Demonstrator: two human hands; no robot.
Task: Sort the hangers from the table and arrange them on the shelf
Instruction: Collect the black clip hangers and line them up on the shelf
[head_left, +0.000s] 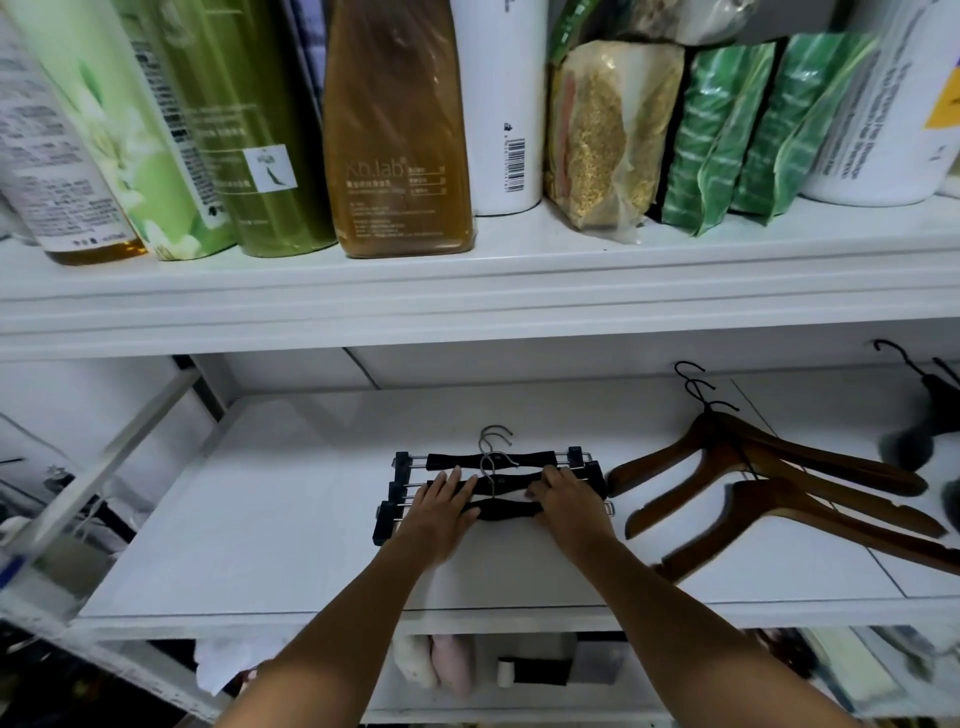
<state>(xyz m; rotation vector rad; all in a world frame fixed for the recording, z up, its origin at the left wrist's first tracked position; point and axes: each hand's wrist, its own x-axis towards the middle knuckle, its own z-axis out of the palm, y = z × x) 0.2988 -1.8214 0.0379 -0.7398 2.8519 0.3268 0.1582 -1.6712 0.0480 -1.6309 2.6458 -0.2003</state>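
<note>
Squaring three black clip hangers (498, 460) into a staggered row on the shelf (270, 519), just left of the brown wooden hangers (779, 467), appears to be the step in hand. The left hand (441, 501) lies flat, grip apart, fingers straight on the bars. The right hand (569, 501) bends its fingers over the bars; whether that grip clamps cannot be told. Recommended: press lightly, align the hooks, keep clear of the wooden set.

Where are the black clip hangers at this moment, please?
In the head view, the black clip hangers lie in the centre of the middle shelf, under the left hand and the right hand, with the brown wooden hangers on their right.
</note>
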